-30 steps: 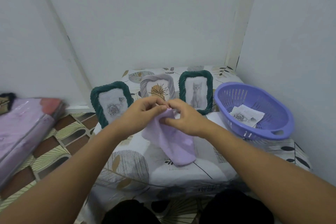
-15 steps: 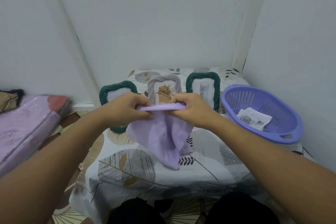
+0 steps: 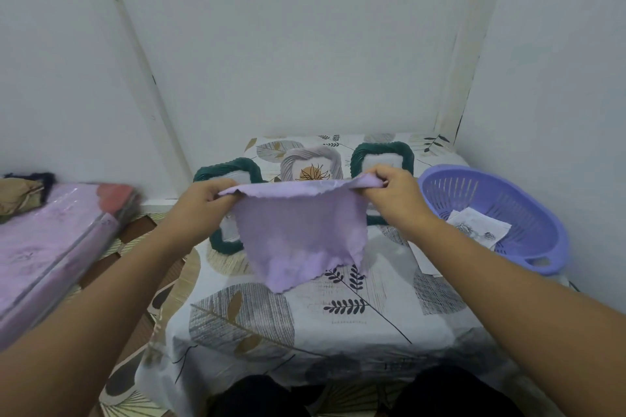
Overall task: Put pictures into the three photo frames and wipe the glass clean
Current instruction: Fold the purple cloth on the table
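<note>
Cloth (image 3: pixel 301 237) now spread wide, hands pulled further apart than before. Left hand (image 3: pixel 203 205) pinches left top corner, right hand (image 3: pixel 394 200) pinches right top corner; cloth hangs between, above surface (image 3: pixel 338 315). Behind it three frames upright: left green frame (image 3: pixel 227 176) partly hidden, grey frame (image 3: pixel 310 162) in middle, right green frame (image 3: pixel 382 154). Purple basket (image 3: pixel 542 247) at right holds paper (image 3: pixel 481 230).
</note>
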### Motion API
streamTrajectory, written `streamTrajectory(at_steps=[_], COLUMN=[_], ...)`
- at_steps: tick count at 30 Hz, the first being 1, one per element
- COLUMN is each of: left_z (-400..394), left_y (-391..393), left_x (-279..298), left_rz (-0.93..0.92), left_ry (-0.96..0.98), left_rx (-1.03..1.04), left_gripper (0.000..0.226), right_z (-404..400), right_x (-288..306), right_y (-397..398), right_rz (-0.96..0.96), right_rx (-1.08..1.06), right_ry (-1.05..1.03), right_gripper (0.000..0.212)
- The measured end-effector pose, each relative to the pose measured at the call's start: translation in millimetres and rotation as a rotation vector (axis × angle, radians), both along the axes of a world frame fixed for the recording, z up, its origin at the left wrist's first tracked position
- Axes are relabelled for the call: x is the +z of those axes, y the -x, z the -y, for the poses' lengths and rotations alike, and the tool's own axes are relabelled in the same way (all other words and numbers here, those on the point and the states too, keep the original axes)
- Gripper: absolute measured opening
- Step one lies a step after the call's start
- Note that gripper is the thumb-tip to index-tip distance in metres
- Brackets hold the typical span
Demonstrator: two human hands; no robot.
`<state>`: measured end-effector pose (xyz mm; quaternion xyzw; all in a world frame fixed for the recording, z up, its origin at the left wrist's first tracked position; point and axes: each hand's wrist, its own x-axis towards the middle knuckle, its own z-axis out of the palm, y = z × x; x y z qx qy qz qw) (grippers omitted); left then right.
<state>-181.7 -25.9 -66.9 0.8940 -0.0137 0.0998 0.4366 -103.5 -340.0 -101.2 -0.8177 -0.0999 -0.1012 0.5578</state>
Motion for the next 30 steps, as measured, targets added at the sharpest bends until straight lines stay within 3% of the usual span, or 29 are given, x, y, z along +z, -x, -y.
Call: streamTrajectory(at_steps=[3,8,12,16,24,30], left_z=[8.4,17.3,-0.7,-5.2,2.5,4.8], left_y=[-1.5,24.1,52.6,70.9,48.2,19.9], left_x=[15.6,25.3,-4.9,-41.2,-73.0,-95.8], left_rz=[0.081,0.136,-0.179,-0.462,-0.607,-0.607], left_ry=[0.156,0.084,-0.053,-0.113,0.121,-0.125], left_rx=[0.032,-0.018,-0.194,-0.347,-0.081,0.007], left_gripper=[0.038,0.039,0.028,0.025,0.015,0.024], right_z=[-3.9,10.9,44.4,62.1,50.0,34.5], right_x=[19.9,19.2,-16.6,-46.5,-67.1,-75.4], right_y=[-6.5,8.3,29.0,39.4,36.4,30.2], right_rz=[-0.025,0.0,-0.279,-0.501,-0.657,-0.601], right_rx=[-0.016,0.071,0.459,0.691,0.517,0.43], right_ry=[-0.18,-0.168,0.069,0.254,0.196,0.404], right_gripper=[0.011,0.016,0.008,0.021,0.013,0.014])
